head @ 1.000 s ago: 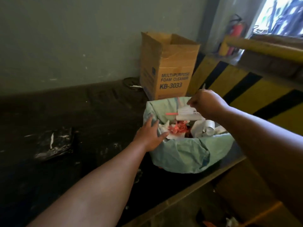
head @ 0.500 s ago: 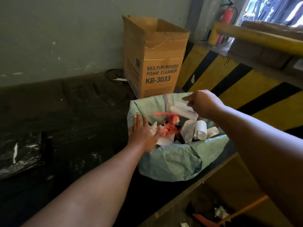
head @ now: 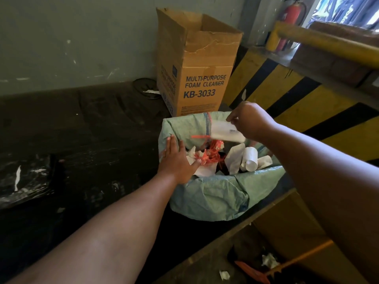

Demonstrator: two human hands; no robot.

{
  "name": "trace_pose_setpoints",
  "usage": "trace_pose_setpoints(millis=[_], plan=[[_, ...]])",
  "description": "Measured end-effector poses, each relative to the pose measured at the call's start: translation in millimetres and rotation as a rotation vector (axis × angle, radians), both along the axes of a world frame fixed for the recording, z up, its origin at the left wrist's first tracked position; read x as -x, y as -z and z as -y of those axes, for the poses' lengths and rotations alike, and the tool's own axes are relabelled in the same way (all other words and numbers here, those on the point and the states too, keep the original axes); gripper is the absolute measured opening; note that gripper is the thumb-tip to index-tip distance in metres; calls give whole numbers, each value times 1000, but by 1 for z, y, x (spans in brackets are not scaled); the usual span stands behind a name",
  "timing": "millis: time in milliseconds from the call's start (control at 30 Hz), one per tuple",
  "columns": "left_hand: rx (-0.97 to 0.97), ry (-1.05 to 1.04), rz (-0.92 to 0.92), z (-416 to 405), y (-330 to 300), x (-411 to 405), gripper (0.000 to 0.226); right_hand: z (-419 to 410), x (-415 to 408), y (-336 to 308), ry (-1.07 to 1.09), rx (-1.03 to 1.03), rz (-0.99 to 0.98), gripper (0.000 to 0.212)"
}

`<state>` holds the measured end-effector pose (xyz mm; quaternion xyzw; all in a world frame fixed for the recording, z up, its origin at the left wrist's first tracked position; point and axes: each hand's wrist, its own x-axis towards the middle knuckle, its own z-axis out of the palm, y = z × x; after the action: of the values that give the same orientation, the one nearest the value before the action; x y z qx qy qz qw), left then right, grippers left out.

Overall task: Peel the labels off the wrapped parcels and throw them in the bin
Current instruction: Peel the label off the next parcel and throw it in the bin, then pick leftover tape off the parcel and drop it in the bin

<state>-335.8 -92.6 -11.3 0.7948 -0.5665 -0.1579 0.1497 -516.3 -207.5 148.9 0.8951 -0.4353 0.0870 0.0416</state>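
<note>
Label is hanging over the bin opening, far side, right hand pinching its top edge. Left hand is lying flat, fingers straight, on the near-left rim, holding nothing. Bin is sitting nearly full of rolled labels and red scraps. Cardboard box is standing just behind; striped barrier is crowding the right; dark floor is lying open to the left.

We are looking at a dim scene; daylight is glaring in well beyond the right hand's fingers, edges are bowing, and the hands are blurring slightly.
</note>
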Motion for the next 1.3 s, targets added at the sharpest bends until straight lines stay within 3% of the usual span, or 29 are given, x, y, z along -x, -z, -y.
trace_pose_setpoints(millis=[400,700,800,933,1067,1300], plan=[[-12,-24,-13,-3,-4,2,100,-19,8,17,-15,8,-18,32],[-65,2,-40,-13,-23,-2,97,-57,-10,16,-7,-268,-38,27],[-41,0,-102,-44,-44,-26,91,-70,-41,16,-84,-295,-122,33],[-67,-125,-22,-112,-50,-93,86,-95,-103,27,-195,-360,-115,31],[-150,-328,37,-188,-25,-176,85,-131,-180,47,-330,-492,-96,29],[-216,-559,-11,-299,29,-283,87,-187,-327,80,-542,-588,-180,32]])
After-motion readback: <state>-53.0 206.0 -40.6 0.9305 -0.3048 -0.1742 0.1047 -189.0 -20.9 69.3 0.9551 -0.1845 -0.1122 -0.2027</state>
